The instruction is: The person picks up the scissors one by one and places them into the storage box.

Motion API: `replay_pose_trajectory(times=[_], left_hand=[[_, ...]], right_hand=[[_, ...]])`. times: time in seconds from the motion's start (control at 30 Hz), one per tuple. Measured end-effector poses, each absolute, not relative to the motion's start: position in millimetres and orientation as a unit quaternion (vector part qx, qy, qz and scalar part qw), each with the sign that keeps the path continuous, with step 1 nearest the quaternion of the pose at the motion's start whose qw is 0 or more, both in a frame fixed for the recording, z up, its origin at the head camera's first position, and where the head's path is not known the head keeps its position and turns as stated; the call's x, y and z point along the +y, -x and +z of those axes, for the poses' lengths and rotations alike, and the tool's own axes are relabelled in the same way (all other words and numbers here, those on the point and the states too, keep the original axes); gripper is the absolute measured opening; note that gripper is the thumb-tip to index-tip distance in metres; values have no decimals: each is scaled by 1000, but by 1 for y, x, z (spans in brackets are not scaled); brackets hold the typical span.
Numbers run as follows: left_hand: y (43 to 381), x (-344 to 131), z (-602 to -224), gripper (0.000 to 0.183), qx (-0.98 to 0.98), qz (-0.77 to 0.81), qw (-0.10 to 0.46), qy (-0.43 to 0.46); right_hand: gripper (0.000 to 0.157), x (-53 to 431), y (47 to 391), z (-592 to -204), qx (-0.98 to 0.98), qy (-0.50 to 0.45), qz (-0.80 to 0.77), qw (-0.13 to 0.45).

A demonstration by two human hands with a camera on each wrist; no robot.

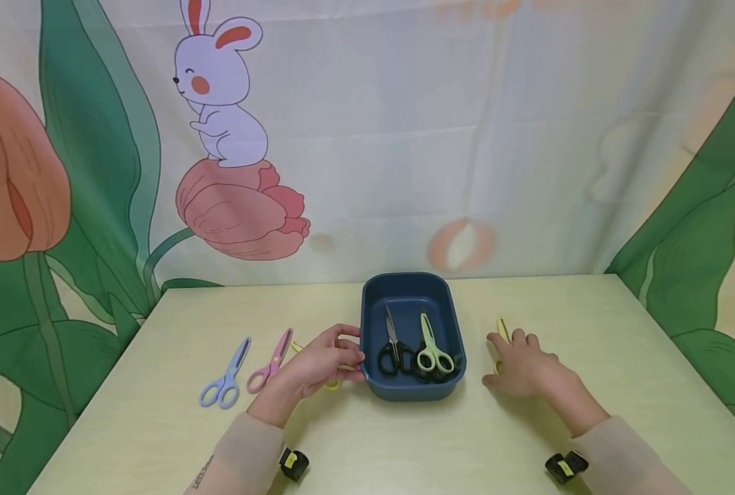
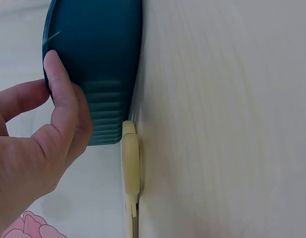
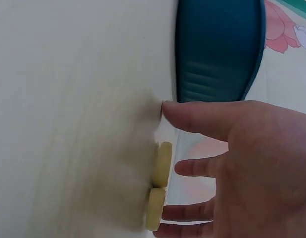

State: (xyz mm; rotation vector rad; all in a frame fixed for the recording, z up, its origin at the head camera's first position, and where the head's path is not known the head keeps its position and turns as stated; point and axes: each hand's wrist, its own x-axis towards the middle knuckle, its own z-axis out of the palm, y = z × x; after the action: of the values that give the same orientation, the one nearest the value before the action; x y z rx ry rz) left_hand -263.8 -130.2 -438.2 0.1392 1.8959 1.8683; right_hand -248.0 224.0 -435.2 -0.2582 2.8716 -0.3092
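Observation:
A dark blue box stands at the middle of the table, with black-handled scissors and pale green scissors inside. My left hand touches the box's left side, its fingertips at the rim and outer wall. Beneath that hand lies a partly hidden pair of yellow scissors. To the right of the box, my right hand is over another yellow pair of scissors. Its thumb and fingers are spread around the scissors' handles, not visibly closed on them.
Blue scissors and pink scissors lie on the table left of the left hand. Another black handle shows under the green scissors in the box. Behind the table hangs a printed curtain.

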Motion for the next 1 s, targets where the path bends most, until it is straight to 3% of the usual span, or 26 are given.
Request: replay_pose_trajectory(times=[0.4,1.0], left_hand=[[264,-130,-438,53,689,682,238,-52],[262,-131,-436,52,689,682,239,-54]], right_hand=[[57,221,248,-436,982,86,-89,144],[39,222,251,-437,983,100,-107,114]])
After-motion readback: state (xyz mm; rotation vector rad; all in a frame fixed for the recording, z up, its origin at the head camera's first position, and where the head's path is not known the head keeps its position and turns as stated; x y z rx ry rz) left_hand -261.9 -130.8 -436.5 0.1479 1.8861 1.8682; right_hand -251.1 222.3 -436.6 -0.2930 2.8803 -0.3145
